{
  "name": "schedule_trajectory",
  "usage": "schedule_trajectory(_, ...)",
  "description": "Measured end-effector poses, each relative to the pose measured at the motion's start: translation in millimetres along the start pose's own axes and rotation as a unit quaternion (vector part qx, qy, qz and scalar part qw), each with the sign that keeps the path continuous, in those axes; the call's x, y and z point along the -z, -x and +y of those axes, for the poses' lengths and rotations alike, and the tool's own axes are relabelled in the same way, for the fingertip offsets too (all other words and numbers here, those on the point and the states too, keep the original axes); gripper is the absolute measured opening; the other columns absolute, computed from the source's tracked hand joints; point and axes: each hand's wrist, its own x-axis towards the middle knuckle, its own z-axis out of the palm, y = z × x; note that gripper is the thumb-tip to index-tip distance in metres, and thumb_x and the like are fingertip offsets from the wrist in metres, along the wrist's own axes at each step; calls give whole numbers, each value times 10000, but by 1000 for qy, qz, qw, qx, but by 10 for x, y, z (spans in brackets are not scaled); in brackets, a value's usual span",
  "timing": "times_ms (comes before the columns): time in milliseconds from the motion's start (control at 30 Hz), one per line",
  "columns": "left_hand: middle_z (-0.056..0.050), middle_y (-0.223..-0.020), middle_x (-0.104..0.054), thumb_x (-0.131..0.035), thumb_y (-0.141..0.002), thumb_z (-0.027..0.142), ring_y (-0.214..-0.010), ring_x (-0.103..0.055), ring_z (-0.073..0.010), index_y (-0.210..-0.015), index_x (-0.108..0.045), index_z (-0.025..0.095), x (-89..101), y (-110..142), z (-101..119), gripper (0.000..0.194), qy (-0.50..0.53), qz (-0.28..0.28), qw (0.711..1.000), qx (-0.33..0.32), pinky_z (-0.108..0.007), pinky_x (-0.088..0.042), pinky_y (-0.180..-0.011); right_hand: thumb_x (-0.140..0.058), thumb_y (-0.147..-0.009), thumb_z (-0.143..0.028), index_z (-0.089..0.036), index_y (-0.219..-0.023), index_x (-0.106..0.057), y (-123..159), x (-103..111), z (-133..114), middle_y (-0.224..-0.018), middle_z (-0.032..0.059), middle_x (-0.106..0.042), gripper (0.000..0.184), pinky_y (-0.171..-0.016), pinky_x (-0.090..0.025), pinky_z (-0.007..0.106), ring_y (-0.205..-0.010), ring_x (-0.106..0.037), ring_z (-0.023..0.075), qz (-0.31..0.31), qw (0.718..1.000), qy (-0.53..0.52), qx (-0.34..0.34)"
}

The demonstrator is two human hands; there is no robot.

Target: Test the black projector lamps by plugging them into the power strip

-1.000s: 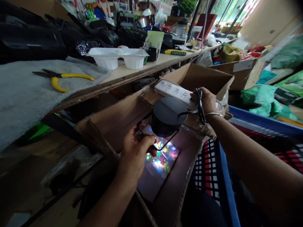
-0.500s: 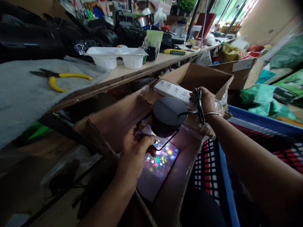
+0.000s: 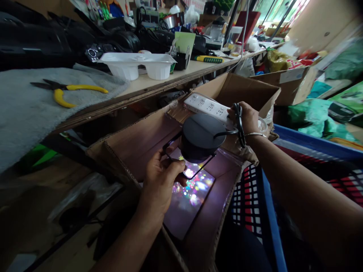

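My left hand (image 3: pixel 163 173) is closed on the thin black bracket of a round black projector lamp (image 3: pixel 202 136). The lamp faces down over a cardboard box (image 3: pixel 136 143) and casts coloured spots onto a pale flat sheet (image 3: pixel 181 215) inside it. Closed at the end of a white power strip (image 3: pixel 208 107), my right hand (image 3: pixel 246 119) has a bundled black cable (image 3: pixel 239 124) looped at its fingers. That cable runs to the lamp. The right fingertips are partly hidden, so the plug cannot be made out.
Yellow-handled pliers (image 3: pixel 66 90) lie on a grey cloth (image 3: pixel 22 113) on the bench at left. A white plastic tray (image 3: pixel 138 64) and a yellow-green tool handle (image 3: pixel 209 59) are along its edge. A blue basket (image 3: pixel 272 219) stands at right, beside the box.
The coloured light pattern on the sheet has shifted, with different spots showing. Both hands and the lamp stay almost in place; the view has moved slightly.
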Motion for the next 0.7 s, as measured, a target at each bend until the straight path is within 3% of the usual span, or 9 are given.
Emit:
schedule_trajectory(467,43,-641,-568,-638,-634,159,-472,-515,-83,-969,-496,157,2,-9,-4,363,3,-14,1000,-10,-168,-424,-347,-477,-864,-337,-160,-833,-593,-6,-25,-14,-860,84,-644,214,-713,-425,375,-777,-584,218,-4,1000,21,-15)
schedule_trajectory(700,44,-662,-568,-660,-605,161,-491,-532,-91,-927,-499,168,-8,2,2,361,13,-7,1000,-11,-169,-425,-331,-515,-822,-344,-170,-795,-564,-12,-95,51,-840,70,-641,183,-700,-423,369,-767,-583,224,28,1000,11,1)
